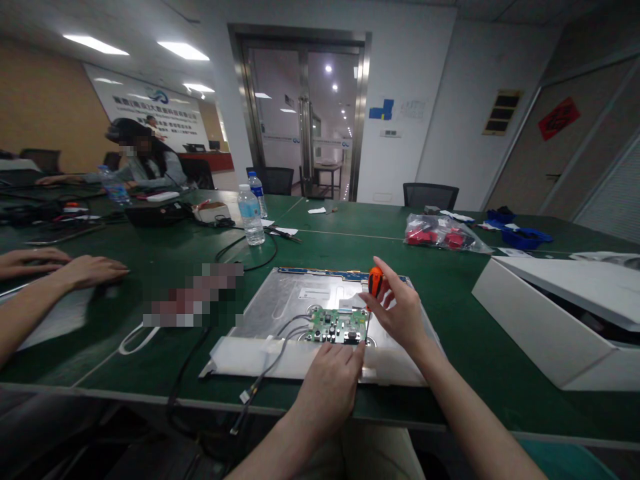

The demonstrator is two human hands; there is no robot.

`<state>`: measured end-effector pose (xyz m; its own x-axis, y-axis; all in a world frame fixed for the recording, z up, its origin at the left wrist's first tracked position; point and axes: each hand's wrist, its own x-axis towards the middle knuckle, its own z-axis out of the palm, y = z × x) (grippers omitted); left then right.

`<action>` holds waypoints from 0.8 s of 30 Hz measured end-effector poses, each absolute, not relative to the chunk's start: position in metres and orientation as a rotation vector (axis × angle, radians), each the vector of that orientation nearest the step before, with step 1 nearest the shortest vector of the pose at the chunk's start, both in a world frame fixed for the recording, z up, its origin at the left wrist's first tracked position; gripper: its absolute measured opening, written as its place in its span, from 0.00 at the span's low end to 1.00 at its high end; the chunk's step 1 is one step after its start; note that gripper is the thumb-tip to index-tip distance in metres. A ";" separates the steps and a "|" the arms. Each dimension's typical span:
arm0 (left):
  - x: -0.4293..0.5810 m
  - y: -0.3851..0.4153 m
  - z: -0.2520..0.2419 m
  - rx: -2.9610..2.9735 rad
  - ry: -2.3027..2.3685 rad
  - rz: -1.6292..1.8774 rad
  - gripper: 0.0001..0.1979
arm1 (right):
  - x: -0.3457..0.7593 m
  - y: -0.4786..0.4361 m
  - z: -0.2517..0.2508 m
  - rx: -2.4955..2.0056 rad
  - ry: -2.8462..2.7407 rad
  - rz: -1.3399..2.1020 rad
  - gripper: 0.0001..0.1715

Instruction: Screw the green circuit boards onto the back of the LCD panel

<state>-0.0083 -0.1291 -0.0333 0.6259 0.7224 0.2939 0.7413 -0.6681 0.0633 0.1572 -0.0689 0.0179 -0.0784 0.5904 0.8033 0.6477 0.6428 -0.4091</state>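
A green circuit board [334,323] sits on the silver metal back of a flat display panel [280,300] that lies on the table. My right hand [400,303] grips an orange and black screwdriver [375,283] by its handle. Its thin shaft points down to the board's right edge, where the tip is hard to make out. My left hand [336,373] rests at the board's near edge, fingers together beside the screwdriver's tip; whatever they hold is hidden. Grey cables [285,347] run from the board's left side over the panel's near edge, ending in white connectors.
An open white box [545,327] stands at right. Behind the panel are a plastic bag with red parts [445,233] and water bottles [251,217]. Another person's hands [90,270] are at left near a black cable [193,360]. A co-worker [150,160] sits at the far left.
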 end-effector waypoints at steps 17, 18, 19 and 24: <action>-0.008 -0.129 -0.033 -2.784 -1.279 -0.423 0.21 | 0.155 -0.069 0.019 -0.974 -1.735 -0.077 0.28; -0.008 -0.129 -0.033 -2.785 -1.280 -0.419 0.21 | 0.155 -0.069 0.019 -0.976 -1.735 -0.078 0.28; -0.008 -0.129 -0.033 -2.788 -1.280 -0.414 0.20 | 0.155 -0.070 0.018 -0.980 -1.735 -0.074 0.28; -0.007 -0.130 -0.030 -2.796 -1.293 -0.423 0.20 | 0.156 -0.073 0.017 -0.963 -1.727 0.023 0.28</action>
<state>-0.0073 -0.1302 -0.0300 0.6173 0.7434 0.2577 0.7521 -0.6537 0.0842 0.1562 -0.0726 0.0174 -0.0643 0.6043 0.7941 0.5829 0.6686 -0.4616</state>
